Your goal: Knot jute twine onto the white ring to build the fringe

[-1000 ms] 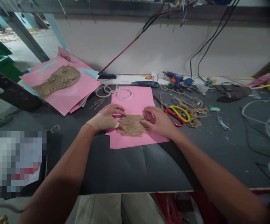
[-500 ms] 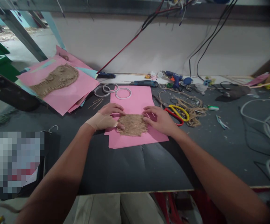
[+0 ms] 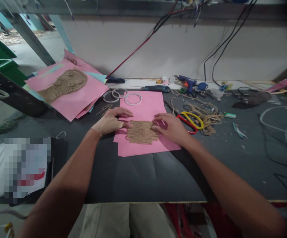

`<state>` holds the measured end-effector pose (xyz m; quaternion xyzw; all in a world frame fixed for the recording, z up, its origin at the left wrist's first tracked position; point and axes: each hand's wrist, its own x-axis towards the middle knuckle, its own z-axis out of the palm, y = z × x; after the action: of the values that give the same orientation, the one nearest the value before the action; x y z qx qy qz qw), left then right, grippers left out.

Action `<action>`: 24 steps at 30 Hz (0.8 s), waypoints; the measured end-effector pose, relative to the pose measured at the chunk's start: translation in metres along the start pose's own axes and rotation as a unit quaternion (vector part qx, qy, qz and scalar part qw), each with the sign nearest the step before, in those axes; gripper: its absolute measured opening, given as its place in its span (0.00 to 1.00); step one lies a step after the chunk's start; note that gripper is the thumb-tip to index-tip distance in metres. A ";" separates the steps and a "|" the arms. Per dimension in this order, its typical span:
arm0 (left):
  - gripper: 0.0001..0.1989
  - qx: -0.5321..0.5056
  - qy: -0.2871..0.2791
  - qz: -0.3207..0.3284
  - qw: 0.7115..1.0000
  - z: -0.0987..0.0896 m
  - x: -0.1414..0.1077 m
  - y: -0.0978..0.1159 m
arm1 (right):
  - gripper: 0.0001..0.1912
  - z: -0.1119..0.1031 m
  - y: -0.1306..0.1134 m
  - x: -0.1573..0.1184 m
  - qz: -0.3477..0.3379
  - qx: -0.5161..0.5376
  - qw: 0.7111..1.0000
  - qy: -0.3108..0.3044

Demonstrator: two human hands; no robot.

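Two hands on my feed rn: L hand (image 3: 111,122) at the L edge of the twine mat (image 3: 142,133), R hand (image 3: 171,128) at the R edge. Both look loose, thumbs & fingers apart w/ nothing gripped afaict, thumb tips touching the mat's sides. Mat's lying flat on pink paper (image 3: 143,113), mid desk (image 3: 123,181). Scissors (image 3: 190,122) near the R hand, next to loose twine (image 3: 214,115). 3 rings (image 3: 133,104) by the paper's far L corner.
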<state>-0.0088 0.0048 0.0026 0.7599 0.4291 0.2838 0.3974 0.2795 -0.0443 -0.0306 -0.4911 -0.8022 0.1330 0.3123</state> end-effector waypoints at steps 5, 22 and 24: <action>0.22 0.031 -0.050 0.069 0.996 0.002 -0.001 0.002 | 0.12 0.000 -0.003 0.001 0.016 -0.009 1.000 0.022; 0.10 0.135 -0.030 0.054 0.989 0.000 0.001 0.005 | 0.10 0.000 -0.007 0.000 0.023 -0.008 0.999 0.037; 0.10 0.141 -0.036 0.044 0.988 0.001 0.001 0.004 | 0.10 0.000 -0.007 -0.001 0.021 -0.008 0.999 0.036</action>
<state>-0.0060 0.0040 0.0059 0.8363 0.4163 0.2099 0.2885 0.2745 -0.0481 -0.0273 -0.5152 -0.7809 0.1156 0.3339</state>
